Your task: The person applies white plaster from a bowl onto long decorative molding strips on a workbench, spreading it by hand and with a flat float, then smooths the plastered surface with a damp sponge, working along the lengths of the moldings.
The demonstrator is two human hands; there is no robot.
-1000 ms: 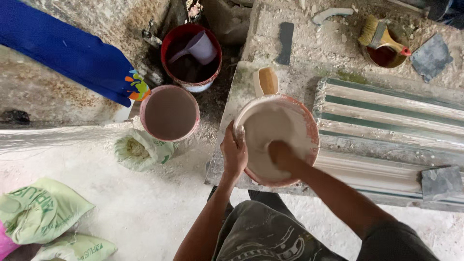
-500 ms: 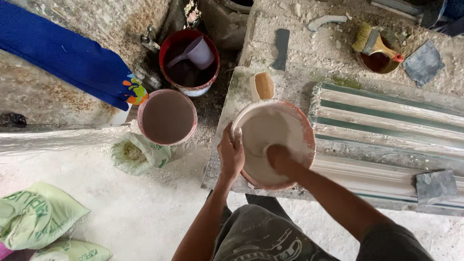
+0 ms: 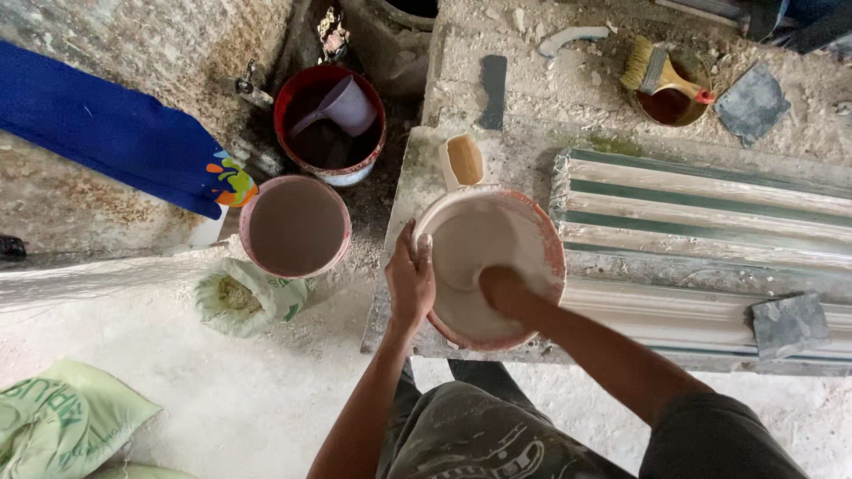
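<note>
Left hand: yours, fingers closed over the near-left rim of the plaster mixing bowl, thumb on the outside, steadying it. A firm hold on the rim, nothing else in the grip.

Right hand: yours, sunk into the pale wet mix inside the bowl. Its fingers are coated and buried, so you cannot tell how far they are spread or whether they close on anything.

Plaster mixing bowl: round, reddish rim, white within; sits on the near-left corner of the stone workbench, directly in front of you.

Step in hand, as judged: hand-mixing the plaster, one hand bracing while the other works the mix. The next move seems to call for the bracing grip to stay firm, since the bowl rests near the bench edge, and for the buried hand to reach the bottom and sides.

Nearby items:
- Small tan scoop, just beyond the bowl on the bench.
- Ribbed moulding form, green and white, to the bowl's right.
- Pink bucket of brownish liquid, on the floor to the left.
- Red bucket holding a lilac jug, behind the pink one.
- Brush resting across a small dish, far side of the bench.
</note>
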